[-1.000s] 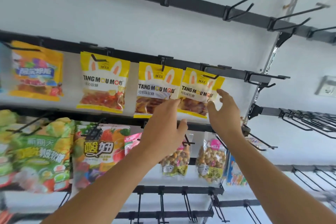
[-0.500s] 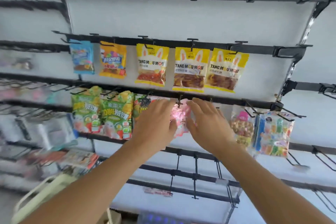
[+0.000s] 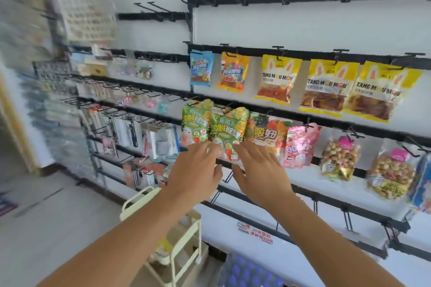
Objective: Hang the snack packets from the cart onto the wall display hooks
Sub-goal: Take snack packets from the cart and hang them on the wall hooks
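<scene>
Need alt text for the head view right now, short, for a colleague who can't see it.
Both hands, left hand and right hand, reach empty with fingers spread toward a green snack packet hanging on the wall display's middle rail. Three yellow Tang Mou Mou packets hang above; a cream cart stands below.

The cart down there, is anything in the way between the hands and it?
Nothing visible blocks the way. The left hand and right hand are up at the green packets, both holding nothing, and the cream cart stands below the left forearm. Only open air lies between them.
</scene>
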The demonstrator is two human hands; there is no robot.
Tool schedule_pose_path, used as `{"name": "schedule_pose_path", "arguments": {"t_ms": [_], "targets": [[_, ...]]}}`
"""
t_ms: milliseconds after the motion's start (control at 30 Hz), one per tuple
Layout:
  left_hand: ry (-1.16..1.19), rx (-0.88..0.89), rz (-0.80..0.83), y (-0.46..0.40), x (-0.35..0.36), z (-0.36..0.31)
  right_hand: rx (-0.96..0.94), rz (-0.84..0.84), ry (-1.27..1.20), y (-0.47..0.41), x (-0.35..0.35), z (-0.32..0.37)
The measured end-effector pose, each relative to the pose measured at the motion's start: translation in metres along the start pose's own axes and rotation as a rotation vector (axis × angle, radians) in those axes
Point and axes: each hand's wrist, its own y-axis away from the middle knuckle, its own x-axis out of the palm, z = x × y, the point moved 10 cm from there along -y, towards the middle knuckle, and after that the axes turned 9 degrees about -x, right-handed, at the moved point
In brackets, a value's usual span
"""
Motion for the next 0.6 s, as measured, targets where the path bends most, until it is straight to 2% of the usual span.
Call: {"name": "schedule_pose_path", "arguments": {"t_ms": [233,433,600], "targets": [[-0.066,-0.121,0.042,0.057,-0.013,0.143,-0.066,0.043,-0.016,-0.039,0.051,0.129],[-0.056,-0.230,0.131,0.129,-0.002,0.280,-0.079,0.176,-0.149,-0.049,0.124,0.251],[-0.044,-0.288,0.251,0.182,0.030,0.353,-0.078,0.343,-0.166,-0.045,0.182,0.315]]}}
